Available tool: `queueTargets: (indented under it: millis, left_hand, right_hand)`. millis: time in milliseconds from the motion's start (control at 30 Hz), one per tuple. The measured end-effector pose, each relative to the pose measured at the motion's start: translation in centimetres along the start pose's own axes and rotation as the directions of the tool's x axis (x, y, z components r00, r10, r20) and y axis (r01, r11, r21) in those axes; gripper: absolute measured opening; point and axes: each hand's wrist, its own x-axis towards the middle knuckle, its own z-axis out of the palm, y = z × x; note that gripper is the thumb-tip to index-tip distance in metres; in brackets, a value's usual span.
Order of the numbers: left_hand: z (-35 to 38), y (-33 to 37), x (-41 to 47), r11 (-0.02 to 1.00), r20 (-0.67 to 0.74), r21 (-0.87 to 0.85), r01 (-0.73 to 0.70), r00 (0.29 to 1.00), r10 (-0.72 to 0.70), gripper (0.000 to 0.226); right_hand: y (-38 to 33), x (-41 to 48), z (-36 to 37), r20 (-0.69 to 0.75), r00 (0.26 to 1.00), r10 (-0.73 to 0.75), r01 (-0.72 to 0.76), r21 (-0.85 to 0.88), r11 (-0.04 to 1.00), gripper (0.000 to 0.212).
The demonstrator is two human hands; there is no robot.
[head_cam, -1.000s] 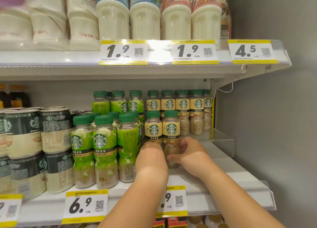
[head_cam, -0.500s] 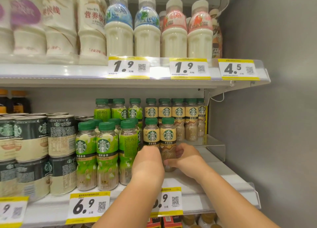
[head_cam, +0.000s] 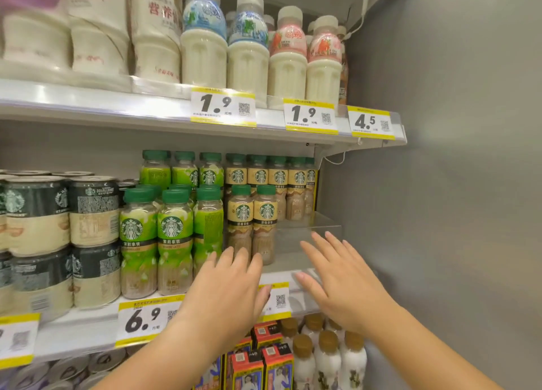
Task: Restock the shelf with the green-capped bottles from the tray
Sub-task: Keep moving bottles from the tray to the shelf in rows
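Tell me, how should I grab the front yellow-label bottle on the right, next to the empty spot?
Hold the yellow-label bottle around its middle, on the label, coming from the front and right. It stands upright, another bottle is close against its left, and the shelf on its right is bare, so fingers fit there. Both hands are open.

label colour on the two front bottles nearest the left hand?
Cream-yellow with a green round logo, on the two front bottles; caps green. Head view.
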Motion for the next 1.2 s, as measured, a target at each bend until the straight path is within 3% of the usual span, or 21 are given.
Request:
queueTargets:
  millis: [167,467,567,767,933,1033,1100,1200]
  left_hand:
    - [1.1,-0.4,-4.4,0.993,-0.003,-0.05,-0.109,0.994,0.109,0.07]
    - [8.8,2.5,-16.6,0.956,-0.03,-0.189,-0.223,0.975,0.221,0.072]
    - [12.4,4.1,-21.4,0.954,0.046,-0.239,-0.179,0.98,0.195,0.072]
    - [21.3,7.6,-32.6,0.946,0.313,-0.317,-0.061,0.935,0.165,0.072]
    - [27.8,10.5,-41.8,0.918,0.554,-0.389,0.078,0.816,0.165,0.069]
    - [30.4,12.5,-46.4,0.864,0.629,-0.472,0.172,0.753,0.194,0.065]
    - [31.5,14.0,-48.5,0.752,0.689,-0.568,0.334,0.693,0.213,0.059]
    - [33.0,16.1,-49.0,0.466,0.876,-0.473,0.748,0.457,0.155,0.065]
  right_hand:
    - [-2.3,-4.9,2.7,-0.065,0.997,0.032,-0.037,-0.069,0.997,0.074]
    - [-4.6,-16.5,11.0,0.024,0.999,-0.031,0.034,-0.122,0.992,0.068]
    - [-5.0,-20.4,15.4,0.079,0.994,-0.081,0.088,-0.096,0.991,0.066]
    - [-6.4,-29.0,26.6,0.351,0.93,-0.106,0.101,0.033,0.994,0.066]
    - [-8.1,-36.3,34.6,0.536,0.83,-0.153,0.072,0.169,0.983,0.067]
    - [-9.2,-40.0,37.9,0.605,0.773,-0.188,0.034,0.257,0.966,0.068]
    - [-9.9,-41.7,39.5,0.664,0.724,-0.187,-0.05,0.321,0.946,0.067]
    - [-11.2,-42.4,41.2,0.741,0.651,-0.167,-0.268,0.43,0.862,0.069]
